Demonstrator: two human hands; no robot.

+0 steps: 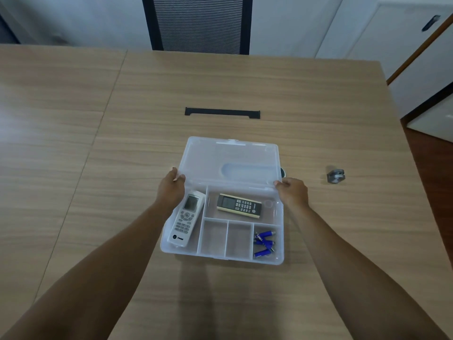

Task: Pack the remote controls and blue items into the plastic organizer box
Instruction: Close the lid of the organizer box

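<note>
The clear plastic organizer box (221,255) sits on the table in front of me with its lid (228,158) tilted up. A white remote (186,218) lies in the long left compartment. A dark remote with a beige edge (239,206) lies in the wide back compartment. Three blue items (264,242) rest in the front right compartment. My left hand (171,190) grips the lid's left edge. On the opposite side, my right hand (293,192) grips the lid's right edge.
A small grey metal object (336,176) lies on the table to the right of the box. A black cable slot (221,112) is set in the table beyond the lid. A mesh office chair (199,23) stands at the far edge. White cabinets (404,40) stand at the right.
</note>
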